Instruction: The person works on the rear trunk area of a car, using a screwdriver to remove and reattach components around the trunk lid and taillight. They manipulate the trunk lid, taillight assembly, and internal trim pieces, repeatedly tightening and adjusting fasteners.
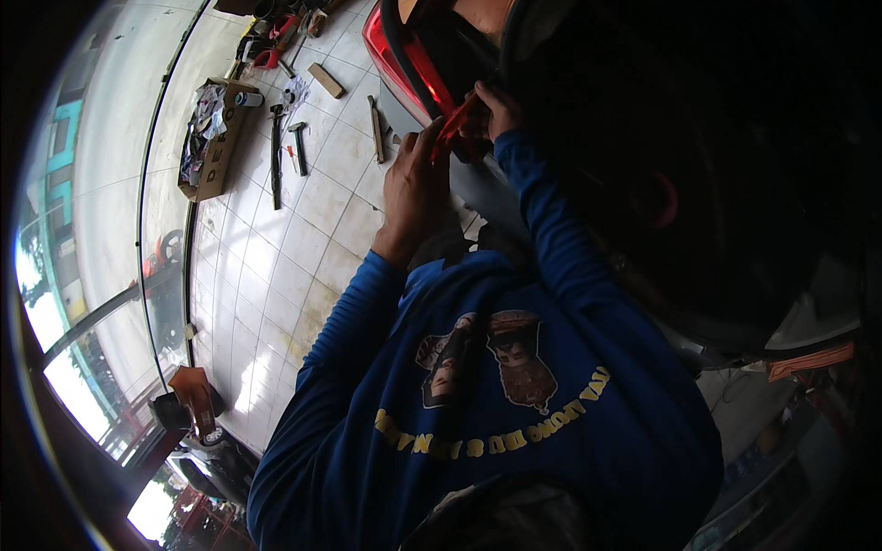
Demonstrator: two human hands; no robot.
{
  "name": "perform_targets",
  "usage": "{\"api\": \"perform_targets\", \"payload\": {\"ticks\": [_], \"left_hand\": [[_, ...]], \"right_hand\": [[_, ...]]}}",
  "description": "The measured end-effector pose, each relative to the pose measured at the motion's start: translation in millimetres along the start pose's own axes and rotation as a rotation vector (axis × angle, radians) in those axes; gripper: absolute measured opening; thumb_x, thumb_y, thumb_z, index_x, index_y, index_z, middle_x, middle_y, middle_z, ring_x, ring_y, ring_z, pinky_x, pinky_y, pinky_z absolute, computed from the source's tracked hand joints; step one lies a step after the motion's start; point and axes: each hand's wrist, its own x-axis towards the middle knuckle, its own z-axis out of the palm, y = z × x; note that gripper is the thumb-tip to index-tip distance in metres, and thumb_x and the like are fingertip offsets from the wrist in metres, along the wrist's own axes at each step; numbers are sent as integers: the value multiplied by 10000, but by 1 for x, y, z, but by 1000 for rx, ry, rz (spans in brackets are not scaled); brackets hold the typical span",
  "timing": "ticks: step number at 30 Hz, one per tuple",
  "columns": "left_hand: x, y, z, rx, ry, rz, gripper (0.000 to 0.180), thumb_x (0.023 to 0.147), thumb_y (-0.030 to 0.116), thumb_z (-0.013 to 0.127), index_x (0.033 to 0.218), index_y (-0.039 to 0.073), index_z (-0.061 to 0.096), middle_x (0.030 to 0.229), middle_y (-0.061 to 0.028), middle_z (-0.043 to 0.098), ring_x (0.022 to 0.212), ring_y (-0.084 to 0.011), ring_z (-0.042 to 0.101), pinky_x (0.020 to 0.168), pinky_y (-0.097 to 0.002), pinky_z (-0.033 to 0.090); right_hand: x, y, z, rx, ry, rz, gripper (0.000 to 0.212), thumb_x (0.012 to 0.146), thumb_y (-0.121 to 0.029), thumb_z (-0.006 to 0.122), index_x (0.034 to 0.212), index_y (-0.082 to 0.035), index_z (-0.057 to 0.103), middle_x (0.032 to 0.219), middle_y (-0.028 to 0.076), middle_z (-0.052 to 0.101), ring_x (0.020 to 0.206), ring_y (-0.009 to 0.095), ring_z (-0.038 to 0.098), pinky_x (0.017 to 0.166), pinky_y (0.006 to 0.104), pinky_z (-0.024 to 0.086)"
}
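My left hand [413, 188] is raised to the corner of a dark vehicle, its fingers closed at the lower end of a thin red-orange strip [456, 125]. My right hand [499, 112] pinches the same strip farther up, so it slants between both hands. What the strip is made of cannot be told. Just beyond the fingers is a red tail light [424, 72], lit bright along one edge. A black curved edge [397, 46] runs across it. The fingertips are partly hidden behind the strip and in shadow.
White floor tiles [303, 239] lie to the left. On them are a hammer [299, 147], a longer dark-handled tool [276, 161], a wooden block [326, 81] and a narrow stick [376, 129]. A cardboard box [217, 170] of scraps stands near the glass wall. The dark vehicle interior fills the right.
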Motion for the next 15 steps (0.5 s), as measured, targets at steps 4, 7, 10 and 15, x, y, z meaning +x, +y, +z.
{"api": "perform_targets", "payload": {"ticks": [4,7,10,15], "left_hand": [[8,-17,12,0,35,82,289,994,185,619,1266,88,611,872,-157,675,662,-350,650,591,-428,531],[9,-28,18,-468,-74,-174,294,1001,221,635,1243,56,606,833,-125,678,592,-272,640,537,-371,511],[9,-40,16,-1129,-252,-562,341,994,235,676,1236,10,593,853,-98,691,595,-197,654,535,-317,507],[11,6,-3,-279,-73,-293,453,954,338,719,1241,33,548,869,-151,677,711,-279,689,601,-373,532]], "right_hand": [[-7,-10,8,61,-60,69,339,1008,-387,600,1116,-68,638,1052,146,735,880,262,732,747,444,606],[-21,-13,12,172,-244,48,354,1016,-380,586,1182,-70,628,1133,151,724,1061,267,700,853,465,580],[-34,-3,19,274,-306,3,314,1030,-322,573,1192,-63,646,1155,138,720,1155,266,662,904,455,564],[-26,4,8,278,-202,33,200,964,-215,714,1097,-70,678,1061,129,730,967,239,704,809,400,584]]}}
